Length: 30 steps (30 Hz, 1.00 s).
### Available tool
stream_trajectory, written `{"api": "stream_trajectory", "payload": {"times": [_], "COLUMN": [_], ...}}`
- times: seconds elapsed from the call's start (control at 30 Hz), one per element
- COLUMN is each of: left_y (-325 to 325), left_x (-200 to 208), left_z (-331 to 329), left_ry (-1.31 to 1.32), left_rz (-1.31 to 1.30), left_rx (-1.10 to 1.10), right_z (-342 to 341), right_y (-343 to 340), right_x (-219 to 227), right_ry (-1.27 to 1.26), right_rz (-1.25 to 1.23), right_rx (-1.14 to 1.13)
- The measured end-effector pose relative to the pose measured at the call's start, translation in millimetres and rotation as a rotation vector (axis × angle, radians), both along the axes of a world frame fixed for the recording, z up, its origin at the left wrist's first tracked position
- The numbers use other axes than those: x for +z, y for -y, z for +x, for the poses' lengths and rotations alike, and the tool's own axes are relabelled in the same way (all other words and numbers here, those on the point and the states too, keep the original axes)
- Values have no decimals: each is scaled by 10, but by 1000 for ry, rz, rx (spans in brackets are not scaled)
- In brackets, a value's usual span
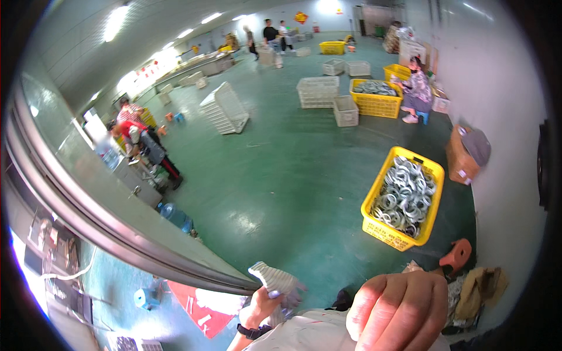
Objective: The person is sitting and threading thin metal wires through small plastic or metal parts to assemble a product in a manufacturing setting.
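My left hand (261, 308), with a black band on its wrist, grips a pair of whitish knitted work gloves (274, 277) low in the view, beside the end of the metal door frame. Large and close at the lower right, my right hand (401, 310) has its fingers bent and pressed together. Whatever they may hold is hidden behind the knuckles. Beyond that hand, a yellow plastic basket (389, 235) stands on the green floor. Inside it lie many silvery rings (405, 190).
A metal door frame (134, 240) curves along the left. Near the right wall are an orange stool (456, 254) and a cardboard box (460, 157). Farther off, a seated person (417, 88) is by another yellow basket (374, 106). White crates (318, 92) stand beside it; other people work left and far back.
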State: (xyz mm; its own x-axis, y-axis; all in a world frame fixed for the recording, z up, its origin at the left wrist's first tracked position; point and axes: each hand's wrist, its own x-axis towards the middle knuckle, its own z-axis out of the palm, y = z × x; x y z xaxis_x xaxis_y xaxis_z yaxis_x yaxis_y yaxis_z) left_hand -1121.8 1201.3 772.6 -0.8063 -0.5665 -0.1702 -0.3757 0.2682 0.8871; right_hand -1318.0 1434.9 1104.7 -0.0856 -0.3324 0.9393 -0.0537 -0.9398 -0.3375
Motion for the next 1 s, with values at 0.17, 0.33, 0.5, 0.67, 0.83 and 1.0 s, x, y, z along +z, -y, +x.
{"api": "stream_trajectory", "payload": {"times": [0.17,0.33,0.5,0.67,0.83,1.0], "left_y": [-49,-71,-95,-17,-134,-85], "left_x": [160,235,310,-240,180,106], "left_z": [-20,11,21,189,24,122], "left_ry": [56,67,154,-52,53,19], "left_rz": [-29,-5,33,4,-26,108], "left_rx": [-36,0,31,51,33,100], "right_z": [431,567,472,392,107,364], "right_y": [214,285,338,451,666,564], "right_x": [-44,-116,-208,-180,-100,-251], "right_ry": [245,433,381,341,64,541], "right_rz": [12,15,41,98,130,285], "right_rx": [-57,-168,-137,20,395,528]}}
